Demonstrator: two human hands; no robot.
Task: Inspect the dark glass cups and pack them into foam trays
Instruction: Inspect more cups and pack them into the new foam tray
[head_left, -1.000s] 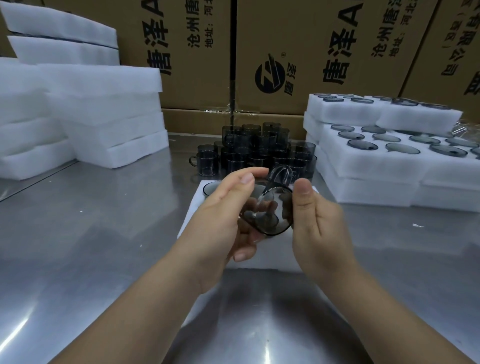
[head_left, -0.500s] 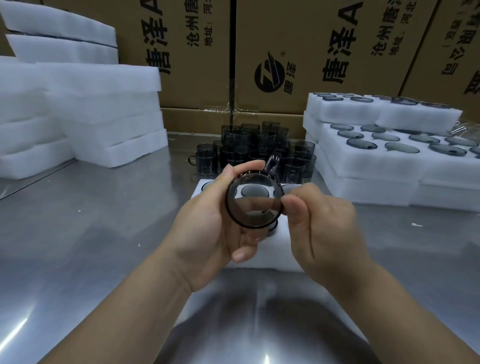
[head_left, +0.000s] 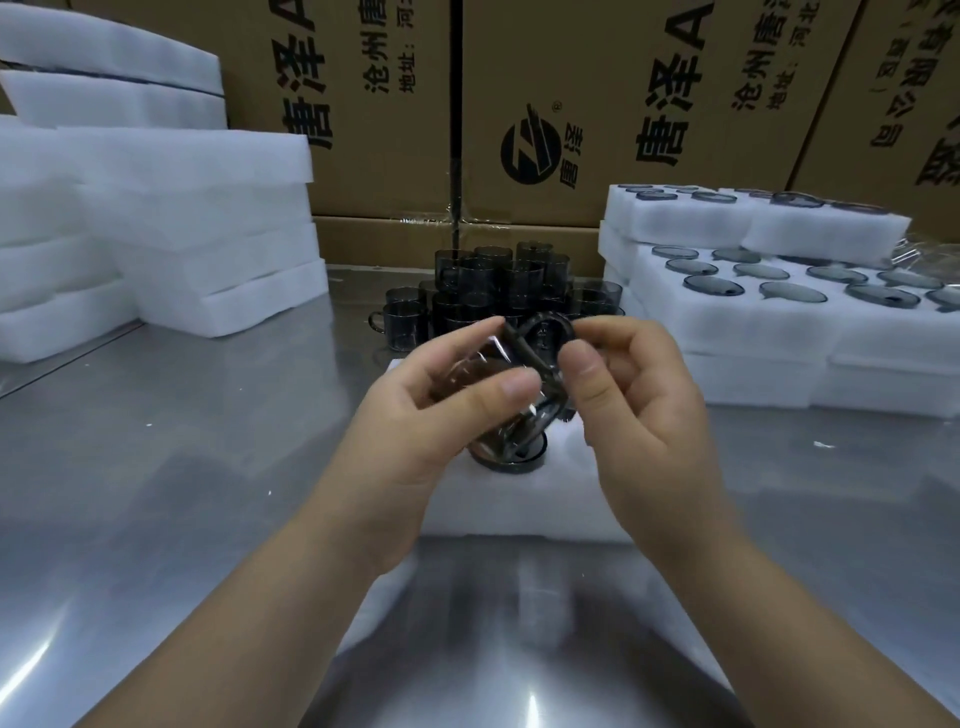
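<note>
We see the left hand (head_left: 441, 415) and the right hand (head_left: 644, 415) bare, each on a bare forearm (head_left: 270, 613) that is uncovered to the frame's edge. The thumbnails (head_left: 519, 385) we can make out are short, rounded and plain.

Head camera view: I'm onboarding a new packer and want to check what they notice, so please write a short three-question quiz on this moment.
1. True or false: the dark glass cup under inspection is gripped by both the left hand and the right hand.
2. Multiple choice: the white foam trays already filled with cups are stacked (A) on the person's right, (B) on the person's left, (C) on the floor.
3. Short answer: what stands directly behind the cluster of loose dark glass cups on the shiny steel table?
Key: 1 true; 2 A; 3 brown printed cardboard boxes.
</note>
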